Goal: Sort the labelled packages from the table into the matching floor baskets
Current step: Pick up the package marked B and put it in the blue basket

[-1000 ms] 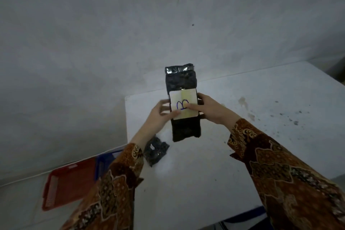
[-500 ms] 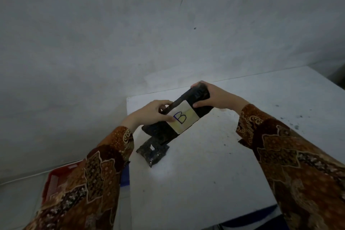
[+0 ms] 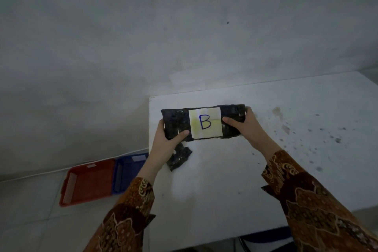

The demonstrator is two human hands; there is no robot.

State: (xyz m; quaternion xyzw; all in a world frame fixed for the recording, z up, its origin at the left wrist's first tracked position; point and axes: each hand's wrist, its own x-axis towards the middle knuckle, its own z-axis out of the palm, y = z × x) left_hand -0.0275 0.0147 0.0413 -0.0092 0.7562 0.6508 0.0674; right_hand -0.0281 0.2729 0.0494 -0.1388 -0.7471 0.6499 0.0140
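A long black package [image 3: 178,121] with a pale label reading "B" [image 3: 205,122] is held level above the white table [image 3: 225,190], near its far left corner. My left hand [image 3: 166,139] grips its left end and my right hand [image 3: 243,127] grips its right end. A smaller black package [image 3: 180,157] lies on the table just below my left hand, partly hidden by my wrist. On the floor to the left stand a red basket [image 3: 90,182] and a blue basket [image 3: 128,170] side by side.
A grey wall rises behind the table and the baskets. The table's right half carries dark specks and stains [image 3: 286,129]. Pale floor tiles [image 3: 30,210] lie in front of the baskets. Something dark blue [image 3: 266,237] shows under the table's near edge.
The package has turned from upright, through a tilt, to level with the "B" reading right way up. My hands have shifted to its two ends. The view has tipped down, showing both baskets.
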